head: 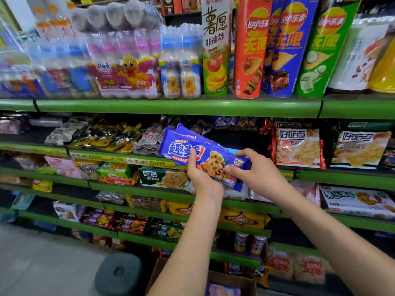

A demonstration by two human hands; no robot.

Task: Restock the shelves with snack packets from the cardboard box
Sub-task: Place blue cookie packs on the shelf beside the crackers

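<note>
While my left hand (202, 178) curls around the lower edge of the blue cookie packets (201, 152), thumb pressed on the front of the top one, my right hand (254, 174) pinches the same stack at its right end, fingers over the upper edge. I hold what looks like two packets together, tilted, with the left end higher, in front of the second green shelf (128, 160) and just off its lip. Behind the stack, that shelf level has a dark gap, with silver and yellow snack bags (106, 137) to the left and red-edged cracker packs (298, 147) to the right. Above, the top shelf (177, 106) carries tall Lay's crisp tubes (250, 48) and shrink-wrapped bottles with a duck label (128, 71). Below my forearms, near the floor, sits the open cardboard box (230, 280), with a pale packet showing inside, beside a round dark stool (119, 272).
</note>
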